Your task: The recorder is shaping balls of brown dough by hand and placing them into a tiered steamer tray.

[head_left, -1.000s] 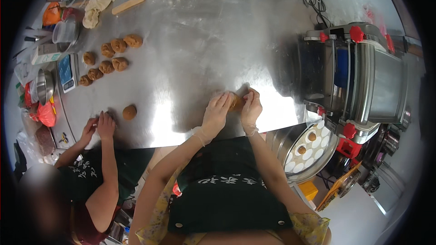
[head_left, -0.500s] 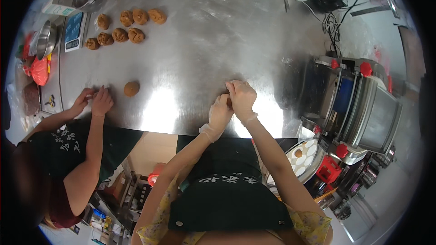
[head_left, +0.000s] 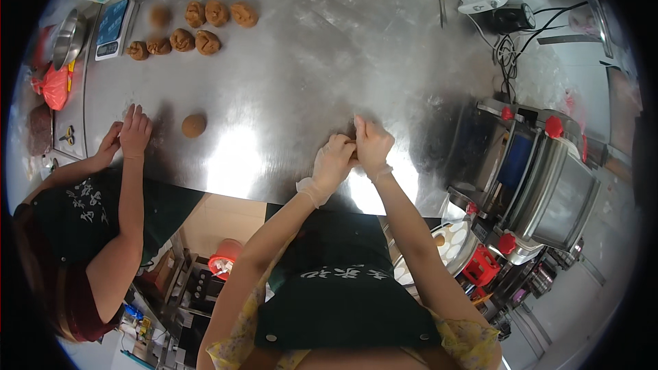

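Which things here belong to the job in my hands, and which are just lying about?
Seem part of the job:
- left hand and right hand, closed around a mostly hidden brown dough piece
- brown dough lumps
- smooth brown ball

Apparently just lying about:
- spoon
- tangled cables
- scissors
- red bag

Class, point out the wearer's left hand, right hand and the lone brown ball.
Left hand (head_left: 333, 164), head view: back of hand.
Right hand (head_left: 375, 148), head view: back of hand.
Lone brown ball (head_left: 194, 125), head view: its top.
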Action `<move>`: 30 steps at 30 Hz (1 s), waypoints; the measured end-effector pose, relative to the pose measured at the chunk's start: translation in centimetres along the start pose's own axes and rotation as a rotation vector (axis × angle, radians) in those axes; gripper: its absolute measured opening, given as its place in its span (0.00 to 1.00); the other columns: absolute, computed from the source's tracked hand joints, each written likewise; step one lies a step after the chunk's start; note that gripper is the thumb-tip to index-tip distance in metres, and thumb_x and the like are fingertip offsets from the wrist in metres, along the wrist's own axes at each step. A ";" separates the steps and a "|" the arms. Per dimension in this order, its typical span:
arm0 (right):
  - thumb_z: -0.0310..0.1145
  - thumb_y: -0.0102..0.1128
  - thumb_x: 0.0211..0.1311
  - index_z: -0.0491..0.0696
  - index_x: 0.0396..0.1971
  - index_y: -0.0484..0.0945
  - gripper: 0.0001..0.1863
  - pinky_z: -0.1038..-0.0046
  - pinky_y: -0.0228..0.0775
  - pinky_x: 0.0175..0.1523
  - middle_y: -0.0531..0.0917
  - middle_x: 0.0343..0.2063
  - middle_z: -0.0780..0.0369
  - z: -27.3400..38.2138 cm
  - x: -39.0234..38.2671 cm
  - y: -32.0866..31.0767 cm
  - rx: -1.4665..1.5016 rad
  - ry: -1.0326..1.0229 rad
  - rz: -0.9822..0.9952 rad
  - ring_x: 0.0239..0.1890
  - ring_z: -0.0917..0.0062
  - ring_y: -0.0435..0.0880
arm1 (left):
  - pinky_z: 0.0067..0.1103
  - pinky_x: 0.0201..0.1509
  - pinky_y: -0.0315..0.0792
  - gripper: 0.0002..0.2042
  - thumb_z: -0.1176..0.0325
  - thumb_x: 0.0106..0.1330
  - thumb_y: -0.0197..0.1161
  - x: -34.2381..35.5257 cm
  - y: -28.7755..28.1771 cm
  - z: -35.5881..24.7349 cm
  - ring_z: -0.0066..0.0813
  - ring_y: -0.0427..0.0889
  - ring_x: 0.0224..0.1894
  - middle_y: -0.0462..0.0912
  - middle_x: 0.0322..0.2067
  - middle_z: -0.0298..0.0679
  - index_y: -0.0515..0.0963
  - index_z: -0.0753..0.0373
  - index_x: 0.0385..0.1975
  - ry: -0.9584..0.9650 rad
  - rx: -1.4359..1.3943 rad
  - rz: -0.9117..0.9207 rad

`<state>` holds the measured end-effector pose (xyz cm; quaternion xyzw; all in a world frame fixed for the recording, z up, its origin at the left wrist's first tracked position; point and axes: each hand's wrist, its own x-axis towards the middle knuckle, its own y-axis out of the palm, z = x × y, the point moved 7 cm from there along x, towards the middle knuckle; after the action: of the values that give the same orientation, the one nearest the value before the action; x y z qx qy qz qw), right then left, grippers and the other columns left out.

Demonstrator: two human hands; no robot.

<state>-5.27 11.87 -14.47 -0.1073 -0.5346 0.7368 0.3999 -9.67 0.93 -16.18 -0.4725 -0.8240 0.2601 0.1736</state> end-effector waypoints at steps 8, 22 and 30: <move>0.40 0.60 0.67 0.46 0.14 0.75 0.21 0.66 0.66 0.20 0.77 0.13 0.59 0.4 -0.6 -1.4 0.093 0.106 -0.010 0.15 0.65 0.77 | 0.34 0.41 0.78 0.21 0.71 0.48 0.75 -0.1 0.0 1.5 0.44 0.81 0.42 0.76 0.45 0.41 0.78 0.56 0.43 0.000 -0.216 0.071; 0.42 0.56 0.71 0.44 0.19 0.79 0.22 0.63 0.68 0.22 0.77 0.14 0.55 -3.5 -3.6 -2.5 0.135 0.408 -0.040 0.16 0.60 0.77 | 0.28 0.41 0.78 0.20 0.77 0.50 0.72 -1.0 1.9 -1.8 0.39 0.83 0.38 0.80 0.41 0.41 0.81 0.61 0.46 -0.135 -0.142 -0.009; 0.39 0.56 0.70 0.46 0.19 0.80 0.19 0.63 0.70 0.24 0.79 0.17 0.56 -5.5 -3.1 -2.4 0.055 0.404 -0.070 0.17 0.61 0.78 | 0.28 0.42 0.79 0.22 0.78 0.50 0.71 0.0 2.2 -1.4 0.38 0.82 0.44 0.81 0.45 0.37 0.81 0.58 0.48 -0.164 -0.166 -0.046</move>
<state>1.14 13.80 -15.47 -0.2233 -0.4264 0.7004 0.5270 -7.46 2.20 -16.38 -0.4434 -0.8647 0.2247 0.0717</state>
